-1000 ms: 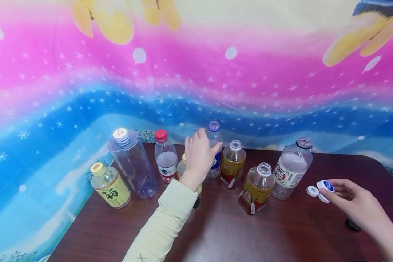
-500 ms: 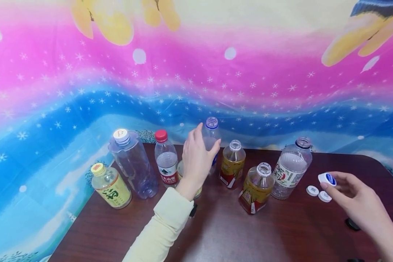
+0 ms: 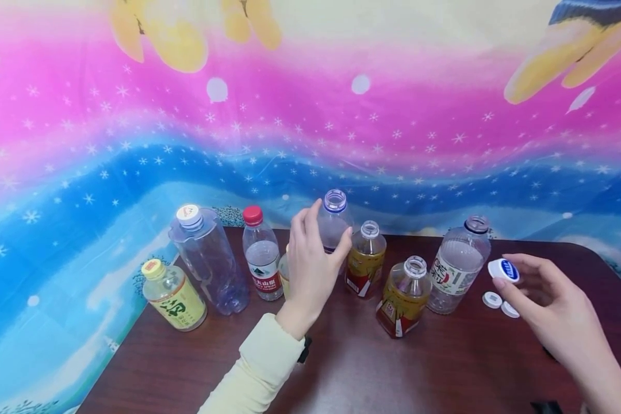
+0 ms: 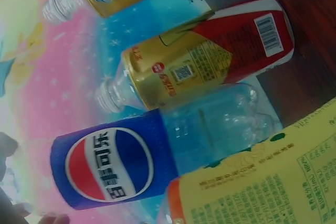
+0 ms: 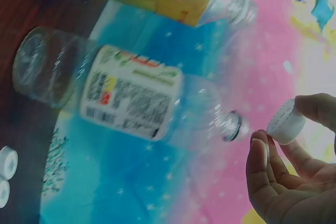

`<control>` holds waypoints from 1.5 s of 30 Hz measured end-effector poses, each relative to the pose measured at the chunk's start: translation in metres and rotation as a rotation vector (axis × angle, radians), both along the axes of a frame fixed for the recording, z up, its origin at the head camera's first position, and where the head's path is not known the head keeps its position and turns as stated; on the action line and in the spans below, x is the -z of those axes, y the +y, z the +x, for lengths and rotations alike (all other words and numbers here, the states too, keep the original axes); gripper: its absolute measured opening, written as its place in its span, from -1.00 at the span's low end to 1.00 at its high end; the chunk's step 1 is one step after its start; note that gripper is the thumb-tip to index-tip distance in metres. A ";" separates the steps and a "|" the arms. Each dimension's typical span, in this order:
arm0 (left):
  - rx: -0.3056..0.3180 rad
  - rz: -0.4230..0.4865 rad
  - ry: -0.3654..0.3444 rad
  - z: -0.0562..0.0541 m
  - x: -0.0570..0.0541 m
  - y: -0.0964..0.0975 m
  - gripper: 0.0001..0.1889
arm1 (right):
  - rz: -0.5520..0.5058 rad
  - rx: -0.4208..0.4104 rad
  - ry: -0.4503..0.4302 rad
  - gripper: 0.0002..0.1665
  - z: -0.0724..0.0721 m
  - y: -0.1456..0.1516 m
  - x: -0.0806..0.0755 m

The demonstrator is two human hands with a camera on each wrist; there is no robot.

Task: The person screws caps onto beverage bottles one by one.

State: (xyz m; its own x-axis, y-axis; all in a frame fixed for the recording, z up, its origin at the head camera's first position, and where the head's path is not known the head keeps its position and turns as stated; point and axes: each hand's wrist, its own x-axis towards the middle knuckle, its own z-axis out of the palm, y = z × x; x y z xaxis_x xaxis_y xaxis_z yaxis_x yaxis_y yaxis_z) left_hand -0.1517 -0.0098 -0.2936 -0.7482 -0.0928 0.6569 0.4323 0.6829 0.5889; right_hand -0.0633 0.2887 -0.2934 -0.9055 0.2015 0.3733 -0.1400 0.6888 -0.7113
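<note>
My left hand (image 3: 313,267) grips a clear, uncapped Pepsi bottle (image 3: 335,225) around its upper part, between thumb and fingers. Its blue label (image 4: 113,163) shows in the left wrist view; part of the bottle is hidden behind the hand in the head view. On the right, my right hand (image 3: 559,296) pinches a white bottle cap (image 3: 504,270) with a blue top, held above the table. Two white caps (image 3: 492,299) lie below it. The uncapped bottle with a white label (image 3: 451,275) stands to the left of that hand.
Two uncapped gold-and-red-label bottles (image 3: 405,302) stand right of centre. To the left are a red-capped water bottle (image 3: 263,264), a tall clear bottle (image 3: 214,270) and a yellow-capped bottle (image 3: 176,307). Another yellow-label bottle (image 4: 268,182) is partly behind my left hand. A patterned cloth (image 3: 310,126) hangs behind.
The Pepsi bottle has come up and nearer in my left hand. My right hand has risen and moved left with the cap, away from the two caps on the table.
</note>
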 end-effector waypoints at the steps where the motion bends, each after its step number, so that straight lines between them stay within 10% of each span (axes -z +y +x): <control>1: 0.001 0.004 0.017 0.003 0.000 0.000 -0.32 | -0.006 -0.007 0.001 -0.49 0.001 -0.003 -0.002; 19: 0.170 0.088 0.315 0.045 0.015 0.009 -0.34 | -0.017 -0.110 0.117 -0.49 0.003 -0.050 -0.019; 34: 0.200 -0.030 0.136 0.060 0.052 0.019 -0.28 | 0.059 -0.167 0.140 -0.48 -0.001 -0.083 -0.024; 45: 0.199 -0.028 0.075 0.057 0.055 0.023 -0.30 | 0.064 -0.280 0.138 -0.52 -0.011 -0.116 -0.036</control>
State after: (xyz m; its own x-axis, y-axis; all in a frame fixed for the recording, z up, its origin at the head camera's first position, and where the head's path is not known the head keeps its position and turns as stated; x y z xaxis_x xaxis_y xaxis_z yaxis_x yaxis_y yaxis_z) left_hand -0.0943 0.0131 -0.3486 -0.6989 0.0708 0.7117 0.6019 0.5957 0.5319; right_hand -0.0740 0.1724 -0.2574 -0.8623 -0.0762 0.5007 -0.4227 0.6528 -0.6286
